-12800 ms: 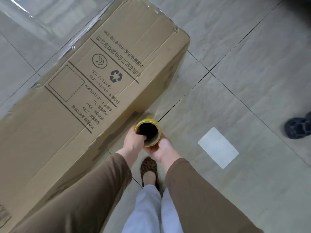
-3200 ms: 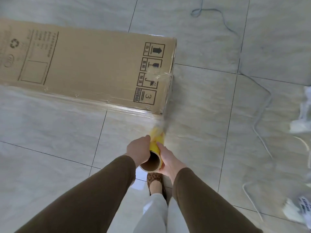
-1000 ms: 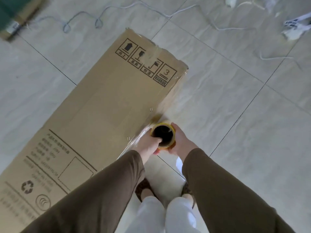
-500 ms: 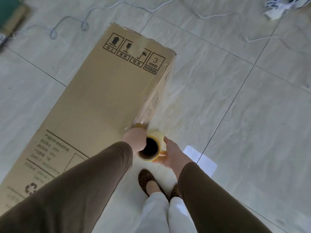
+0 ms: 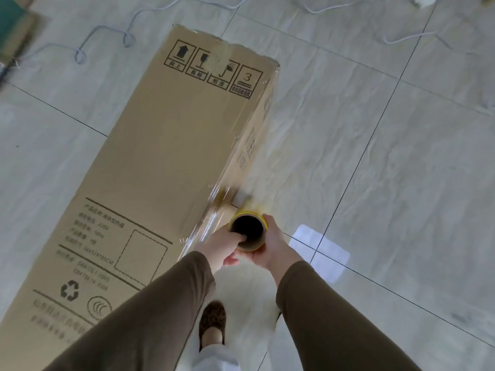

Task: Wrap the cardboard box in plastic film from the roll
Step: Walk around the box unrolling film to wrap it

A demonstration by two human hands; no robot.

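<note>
Long cardboard box (image 5: pixel 160 162) lies flat on the grey tiled floor (image 5: pixel 388 170), running from lower left up toward the top centre of the head view. Upper face printed: four handling symbols in a row near the far end, a spec text block, a dashed rectangle and a recycling mark toward the near end. Roll of plastic film (image 5: pixel 248 231) held upright just beside the box's right long side, near its midpoint; yellow rim, dark hollow core facing the camera. Left hand (image 5: pixel 223 246) grips the roll from the box side, one finger hooked into the core opening, the rest curled round the outside. Right hand (image 5: pixel 270 247) clamps the roll from the opposite side, fingers wrapped over the rim and wall. Both forearms in brown sleeves (image 5: pixel 334 317). Clear plastic film (image 5: pixel 241 167) stretches from the roll along the box's right side toward the far corner; glossy wrinkles show on that side face and at the far end edge. Film near the roll is blurred, so its exact contact line with the box cannot be told. One leopard-print shoe (image 5: pixel 212 324) and pale trouser leg below the hands. Thin white cords (image 5: pixel 107 33) trail over the floor beyond the box. Bright rectangular light patch (image 5: pixel 320 253) on the tile right of the hands
</note>
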